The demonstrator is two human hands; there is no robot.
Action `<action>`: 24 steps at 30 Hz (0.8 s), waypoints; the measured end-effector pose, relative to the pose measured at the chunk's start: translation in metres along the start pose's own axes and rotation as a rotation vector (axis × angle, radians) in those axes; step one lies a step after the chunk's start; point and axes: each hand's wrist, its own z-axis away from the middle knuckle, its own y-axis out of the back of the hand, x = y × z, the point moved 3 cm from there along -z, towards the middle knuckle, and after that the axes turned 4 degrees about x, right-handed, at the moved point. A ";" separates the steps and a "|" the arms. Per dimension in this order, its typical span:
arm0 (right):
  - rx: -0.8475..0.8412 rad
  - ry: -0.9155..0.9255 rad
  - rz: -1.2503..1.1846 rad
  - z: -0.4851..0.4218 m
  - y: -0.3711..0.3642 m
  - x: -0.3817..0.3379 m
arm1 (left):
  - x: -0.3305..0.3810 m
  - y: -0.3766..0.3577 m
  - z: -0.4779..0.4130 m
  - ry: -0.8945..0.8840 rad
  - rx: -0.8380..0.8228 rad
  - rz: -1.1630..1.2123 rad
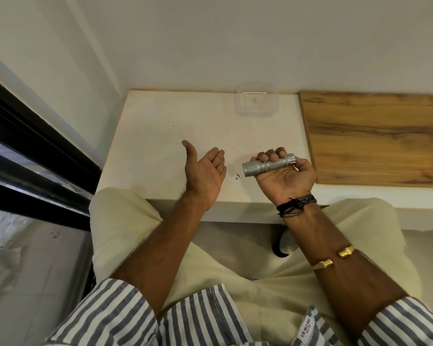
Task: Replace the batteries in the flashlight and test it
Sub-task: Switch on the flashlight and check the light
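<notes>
So the left hand [206, 171] hung over the front edge of the white desk [160, 126], palm up, grip wide with nothing in it, thumb sticking up. At the back edge sat one clear plastic tub [256, 101]; I couldn't tell if anything was in it.

Just right of the left hand was the one stubby silver metal flashlight [258, 168]. It lay across the upturned right hand [286, 181], whose grip was wrapped round the barrel, above the desk's front edge. Its long axis ran left-right along that edge. The wider head end poked out toward the left hand and the tail peeked out past the fingers on the other side. So the free hand was the one nearest the head, close but not touching.

Count: one flashlight, one tub, zero loose batteries in sight. My guess is it was fully screwed together. A brown wood-grain panel [375, 136] covered the desk's right side.
</notes>
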 end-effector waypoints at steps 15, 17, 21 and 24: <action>-0.061 -0.039 0.016 0.000 0.002 0.000 | 0.003 -0.002 0.002 0.049 -0.062 0.101; -0.072 -0.052 0.042 0.000 0.001 -0.001 | 0.004 -0.002 0.002 0.049 -0.063 0.104; -0.059 -0.012 0.179 -0.004 -0.002 -0.002 | 0.003 -0.003 0.003 0.042 -0.053 0.104; 0.006 0.002 0.300 -0.006 0.000 -0.002 | 0.004 -0.001 -0.001 0.030 -0.007 0.106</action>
